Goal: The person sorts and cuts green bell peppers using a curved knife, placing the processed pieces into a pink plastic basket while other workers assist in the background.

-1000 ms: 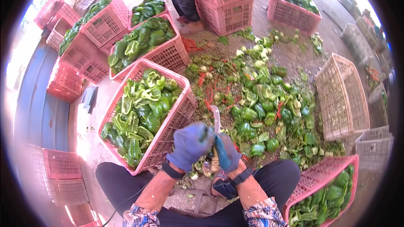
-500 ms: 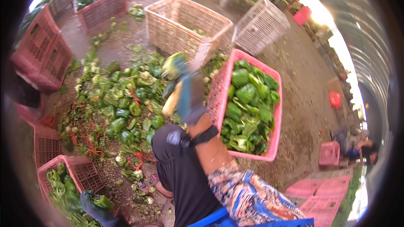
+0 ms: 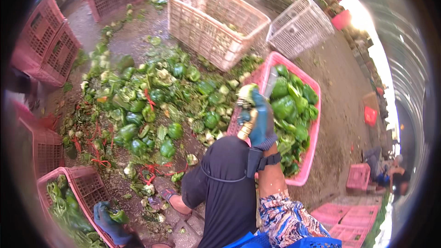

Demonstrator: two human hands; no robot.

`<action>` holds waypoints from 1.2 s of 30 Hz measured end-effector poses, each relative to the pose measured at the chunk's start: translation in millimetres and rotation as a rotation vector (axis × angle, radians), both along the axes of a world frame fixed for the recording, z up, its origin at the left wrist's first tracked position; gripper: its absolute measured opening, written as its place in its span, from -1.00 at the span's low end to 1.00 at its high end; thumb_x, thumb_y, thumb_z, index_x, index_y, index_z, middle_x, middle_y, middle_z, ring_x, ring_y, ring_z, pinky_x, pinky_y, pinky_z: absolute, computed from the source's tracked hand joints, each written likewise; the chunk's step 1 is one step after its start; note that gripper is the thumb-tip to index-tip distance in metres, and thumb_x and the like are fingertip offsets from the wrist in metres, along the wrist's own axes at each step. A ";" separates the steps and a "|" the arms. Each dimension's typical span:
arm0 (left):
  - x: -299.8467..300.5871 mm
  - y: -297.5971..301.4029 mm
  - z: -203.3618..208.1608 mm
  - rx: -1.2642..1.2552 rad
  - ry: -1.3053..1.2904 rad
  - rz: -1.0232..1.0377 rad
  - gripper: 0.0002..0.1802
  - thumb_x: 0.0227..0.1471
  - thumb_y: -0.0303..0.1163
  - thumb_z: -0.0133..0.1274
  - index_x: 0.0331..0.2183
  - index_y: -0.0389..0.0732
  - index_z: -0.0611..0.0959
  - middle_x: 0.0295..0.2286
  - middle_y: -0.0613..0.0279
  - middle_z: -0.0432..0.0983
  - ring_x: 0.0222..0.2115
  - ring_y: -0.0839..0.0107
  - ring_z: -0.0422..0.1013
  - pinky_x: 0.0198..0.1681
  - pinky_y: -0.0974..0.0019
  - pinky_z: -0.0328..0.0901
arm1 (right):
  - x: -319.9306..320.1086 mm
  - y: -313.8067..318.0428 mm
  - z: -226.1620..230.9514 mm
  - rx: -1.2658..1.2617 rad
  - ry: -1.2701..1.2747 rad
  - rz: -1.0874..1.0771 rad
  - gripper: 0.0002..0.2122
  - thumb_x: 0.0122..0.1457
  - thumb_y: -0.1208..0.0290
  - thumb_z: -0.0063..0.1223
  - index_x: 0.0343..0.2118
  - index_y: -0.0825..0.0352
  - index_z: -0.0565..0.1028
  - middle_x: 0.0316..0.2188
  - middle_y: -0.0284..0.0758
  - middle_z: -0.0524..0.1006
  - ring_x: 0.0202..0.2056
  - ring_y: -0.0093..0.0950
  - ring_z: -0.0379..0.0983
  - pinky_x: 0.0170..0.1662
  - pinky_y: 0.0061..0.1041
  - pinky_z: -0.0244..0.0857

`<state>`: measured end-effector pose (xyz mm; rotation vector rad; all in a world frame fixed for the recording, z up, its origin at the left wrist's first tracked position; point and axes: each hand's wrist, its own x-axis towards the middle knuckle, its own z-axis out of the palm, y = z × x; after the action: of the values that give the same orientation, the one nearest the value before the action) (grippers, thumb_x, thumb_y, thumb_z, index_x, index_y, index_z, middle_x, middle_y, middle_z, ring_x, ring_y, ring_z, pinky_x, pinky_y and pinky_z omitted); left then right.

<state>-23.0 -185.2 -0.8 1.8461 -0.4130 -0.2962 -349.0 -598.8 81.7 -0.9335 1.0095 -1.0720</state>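
Observation:
My right hand (image 3: 262, 121), in a blue glove with a black strap at the wrist, is over the near left rim of the pink crate (image 3: 313, 156) of green peppers. Its fingers are closed on a knife with a light handle (image 3: 248, 126); a greyish blade (image 3: 271, 81) seems to show beyond the hand. A pale green pepper piece (image 3: 248, 93) is at the same hand's fingers. At the lower left, my gloved left hand (image 3: 109, 224) is closed round a green pepper (image 3: 120, 217), beside a pink crate (image 3: 87, 186) holding more green peppers.
Pepper scraps and whole peppers (image 3: 138, 105) with red ties cover the floor ahead. A pale orange crate (image 3: 206, 27) with some scraps stands beyond, next to a tilted white crate (image 3: 301, 27). Stacked pink crates (image 3: 48, 41) line the left. Another person (image 3: 398, 174) is far right.
My right hand has moved right, from over the scrap pile to the pink crate's rim, still with the knife and pepper piece. My left hand stays by the lower left crate with its pepper.

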 end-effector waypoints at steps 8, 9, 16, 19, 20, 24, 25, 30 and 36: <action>-4.9 10.2 17.0 -0.043 0.103 0.140 -0.83 0.18 -0.42 -0.06 -0.41 -0.27 0.57 -0.48 0.35 0.40 -0.50 0.57 0.29 -0.44 0.44 0.23 | 147.3 -113.4 -5.4 0.019 0.306 0.143 -0.70 0.24 0.13 0.21 -0.18 0.29 0.55 -0.44 -0.33 0.56 -0.54 -0.46 0.45 -0.47 -0.44 0.38; -5.2 13.9 17.8 -0.081 0.137 0.183 -0.84 0.17 -0.42 -0.02 -0.40 -0.27 0.59 -0.48 0.36 0.42 -0.53 0.58 0.28 -0.50 0.48 0.22 | 154.3 -118.0 -16.9 0.029 0.343 0.158 -0.70 0.25 0.13 0.19 -0.16 0.29 0.54 -0.43 -0.34 0.55 -0.52 -0.47 0.45 -0.46 -0.45 0.38; -5.9 38.7 15.1 -0.079 0.175 0.301 -0.82 0.17 -0.40 0.04 -0.31 -0.31 0.66 -0.41 0.27 0.57 -0.43 0.50 0.44 -0.31 0.37 0.37 | 166.8 -91.5 -73.1 0.069 0.234 0.409 -0.65 0.30 0.11 0.10 -0.06 0.31 0.50 -0.38 -0.42 0.49 -0.42 -0.53 0.42 -0.40 -0.51 0.35; -18.0 34.3 28.9 -0.007 0.231 0.480 -0.79 0.24 -0.32 0.09 -0.26 -0.28 0.68 -0.41 0.31 0.57 -0.42 0.55 0.45 -0.32 0.43 0.35 | 142.6 -82.3 -67.3 -0.047 0.180 0.445 -0.62 0.32 0.09 0.05 -0.01 0.32 0.49 -0.35 -0.45 0.47 -0.37 -0.55 0.40 -0.37 -0.53 0.34; -18.9 32.7 35.0 0.059 0.101 0.319 -0.79 0.23 -0.30 0.13 -0.27 -0.26 0.68 -0.43 0.36 0.57 -0.42 0.60 0.42 -0.34 0.45 0.33 | 134.0 -78.2 -65.2 0.029 0.146 0.451 -0.61 0.33 0.09 0.04 0.00 0.33 0.48 -0.35 -0.46 0.46 -0.36 -0.56 0.40 -0.36 -0.54 0.33; -17.4 58.5 66.3 0.045 0.142 0.444 -0.82 0.16 -0.32 0.17 -0.33 -0.24 0.71 -0.48 0.38 0.56 -0.51 0.60 0.39 -0.42 0.44 0.31 | 126.1 -35.6 -78.4 0.059 0.399 0.708 -0.58 0.34 0.08 0.03 0.07 0.32 0.47 -0.39 -0.52 0.37 -0.42 -0.67 0.28 -0.43 -0.62 0.19; -14.3 72.5 73.9 0.065 0.030 0.461 -0.83 0.15 -0.33 0.17 -0.34 -0.23 0.72 -0.49 0.39 0.56 -0.53 0.58 0.39 -0.45 0.43 0.30 | 132.8 -18.2 -86.7 -0.039 0.505 0.725 -0.59 0.34 0.07 0.02 0.06 0.30 0.49 -0.46 -0.54 0.34 -0.50 -0.70 0.22 -0.48 -0.63 0.11; 68.8 165.2 48.9 1.108 -0.858 0.155 -0.85 0.17 -0.37 0.05 -0.36 -0.16 0.69 -0.46 0.03 0.58 -0.47 0.10 0.51 -0.39 0.08 0.36 | 165.0 35.4 -77.7 0.063 0.419 0.935 -0.66 0.39 0.19 -0.04 -0.04 0.39 0.57 -0.43 -0.46 0.52 -0.52 -0.66 0.41 -0.48 -0.59 0.29; 94.8 166.3 -43.5 1.210 -0.253 0.630 -0.37 0.28 0.11 -0.21 -0.06 -0.27 0.60 -0.18 -0.31 0.58 -0.16 -0.26 0.50 -0.08 -0.17 0.33 | 137.2 74.4 -113.2 0.292 0.472 0.800 -0.71 0.24 0.13 0.24 -0.29 0.30 0.55 -0.67 -0.46 0.44 -0.71 -0.63 0.35 -0.67 -0.58 0.22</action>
<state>71.8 -19.0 -44.3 3.0827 0.2998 0.1968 -211.8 -524.4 -31.5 -1.2202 0.9915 -0.0304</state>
